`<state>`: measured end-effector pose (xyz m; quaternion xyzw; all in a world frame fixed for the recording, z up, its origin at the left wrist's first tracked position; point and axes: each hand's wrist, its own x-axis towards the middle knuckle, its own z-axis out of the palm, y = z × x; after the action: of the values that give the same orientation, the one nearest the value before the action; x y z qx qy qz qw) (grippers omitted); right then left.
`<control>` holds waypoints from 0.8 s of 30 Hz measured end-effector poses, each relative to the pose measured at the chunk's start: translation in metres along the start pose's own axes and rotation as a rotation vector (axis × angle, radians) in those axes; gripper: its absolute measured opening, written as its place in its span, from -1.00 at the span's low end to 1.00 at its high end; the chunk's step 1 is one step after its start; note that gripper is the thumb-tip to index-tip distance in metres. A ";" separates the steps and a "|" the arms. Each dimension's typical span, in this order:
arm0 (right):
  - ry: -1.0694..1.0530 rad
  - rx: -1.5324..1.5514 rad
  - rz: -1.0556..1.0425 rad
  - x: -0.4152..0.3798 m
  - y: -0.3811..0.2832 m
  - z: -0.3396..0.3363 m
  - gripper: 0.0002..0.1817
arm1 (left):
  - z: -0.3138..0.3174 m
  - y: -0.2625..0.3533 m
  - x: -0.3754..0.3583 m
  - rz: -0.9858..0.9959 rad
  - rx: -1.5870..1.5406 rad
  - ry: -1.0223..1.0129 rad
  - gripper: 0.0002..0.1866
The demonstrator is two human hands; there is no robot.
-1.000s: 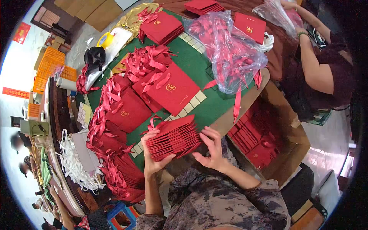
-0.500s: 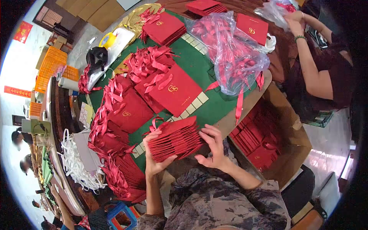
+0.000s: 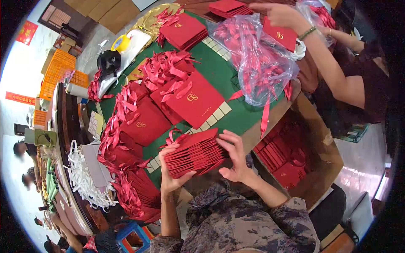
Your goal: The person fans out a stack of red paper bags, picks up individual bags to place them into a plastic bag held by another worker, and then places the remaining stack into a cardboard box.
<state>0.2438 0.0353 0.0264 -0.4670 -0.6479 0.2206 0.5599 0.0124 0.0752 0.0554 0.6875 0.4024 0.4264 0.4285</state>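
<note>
My left hand point(image 3: 171, 170) is closed round the left end of a thick stack of flat red paper gift bags point(image 3: 196, 154), its thumb along the lower edge. A pink ribbon handle point(image 3: 172, 137) sticks up from the stack near my fingers. At the stack's other end is my right hand point(image 3: 238, 160), fingers apart and curved, fingertips right at the edges of the bags. Just beyond, a red bag with a gold logo point(image 3: 198, 101) lies on the green tabletop point(image 3: 236, 120). More bags with tangled ribbons point(image 3: 122, 122) are heaped to the left.
A clear plastic bag of pink ribbons point(image 3: 263, 63) lies on the table's right side. Below it stands a cardboard box point(image 3: 322, 168) holding red bags. A co-worker's hand point(image 3: 282, 19) reaches over the far right side. White ribbons point(image 3: 86, 181) pile up at left.
My right hand has moved slightly up and closer to the stack's right end. The co-worker's arm has swung left across the table's far side. My left hand keeps its hold.
</note>
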 end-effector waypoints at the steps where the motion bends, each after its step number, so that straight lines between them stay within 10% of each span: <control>1: -0.016 0.001 -0.004 0.001 0.002 0.000 -0.10 | -0.001 0.000 0.000 0.002 0.003 0.006 -0.11; 18: -0.146 0.449 -0.019 0.026 0.023 0.014 -0.15 | -0.005 -0.003 0.019 0.115 0.013 -0.135 -0.22; 24: -0.141 0.090 -0.006 0.020 0.038 0.006 -0.08 | -0.001 -0.004 0.027 0.102 0.115 -0.153 -0.25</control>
<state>0.2528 0.0715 0.0041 -0.4228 -0.6765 0.2802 0.5340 0.0195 0.1015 0.0588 0.7612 0.3566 0.3701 0.3955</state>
